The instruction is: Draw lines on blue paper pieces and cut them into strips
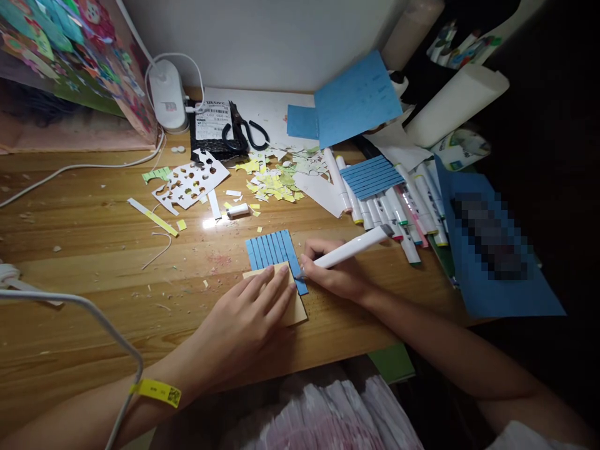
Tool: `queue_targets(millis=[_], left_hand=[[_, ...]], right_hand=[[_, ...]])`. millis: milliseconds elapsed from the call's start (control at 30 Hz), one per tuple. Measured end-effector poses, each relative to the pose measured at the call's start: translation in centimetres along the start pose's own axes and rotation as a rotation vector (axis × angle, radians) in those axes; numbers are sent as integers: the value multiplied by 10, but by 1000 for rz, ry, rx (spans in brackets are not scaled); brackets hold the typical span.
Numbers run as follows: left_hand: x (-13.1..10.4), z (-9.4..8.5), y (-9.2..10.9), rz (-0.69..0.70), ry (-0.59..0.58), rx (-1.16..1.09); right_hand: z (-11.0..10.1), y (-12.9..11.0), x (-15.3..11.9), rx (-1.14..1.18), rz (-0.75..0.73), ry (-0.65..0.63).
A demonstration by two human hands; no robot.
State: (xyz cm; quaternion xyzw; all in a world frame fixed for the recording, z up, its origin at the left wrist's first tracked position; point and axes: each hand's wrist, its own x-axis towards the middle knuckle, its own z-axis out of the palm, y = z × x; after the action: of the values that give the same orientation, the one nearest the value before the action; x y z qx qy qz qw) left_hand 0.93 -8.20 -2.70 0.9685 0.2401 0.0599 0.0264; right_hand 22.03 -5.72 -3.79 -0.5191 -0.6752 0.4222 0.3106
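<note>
My left hand (253, 306) lies with its fingers stretched out on a pale tan board (296, 310), pressing it onto a small blue card (269, 249). Dark parallel lines run across the blue card, and the board covers its lower part. My right hand (330, 272) grips a white marker (354, 245) with a grey end. The marker's tip meets the blue card along the board's right edge. A white marker cap (238, 210) rests on the table beyond the card.
Black-handled scissors (244, 131) lie at the back. Paper scraps (276, 181) and a punched white sheet (192, 178) are scattered nearby. Several markers (382, 209) sit under another lined blue card (372, 175). A white cable (103, 325) crosses over my left forearm.
</note>
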Motion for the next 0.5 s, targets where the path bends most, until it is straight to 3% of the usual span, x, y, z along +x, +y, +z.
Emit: queue_targets(millis=[500], left_hand=[[-1,0,-3,12,-20,-14]], right_hand=[[-2,1,-3,-9,0,-106]])
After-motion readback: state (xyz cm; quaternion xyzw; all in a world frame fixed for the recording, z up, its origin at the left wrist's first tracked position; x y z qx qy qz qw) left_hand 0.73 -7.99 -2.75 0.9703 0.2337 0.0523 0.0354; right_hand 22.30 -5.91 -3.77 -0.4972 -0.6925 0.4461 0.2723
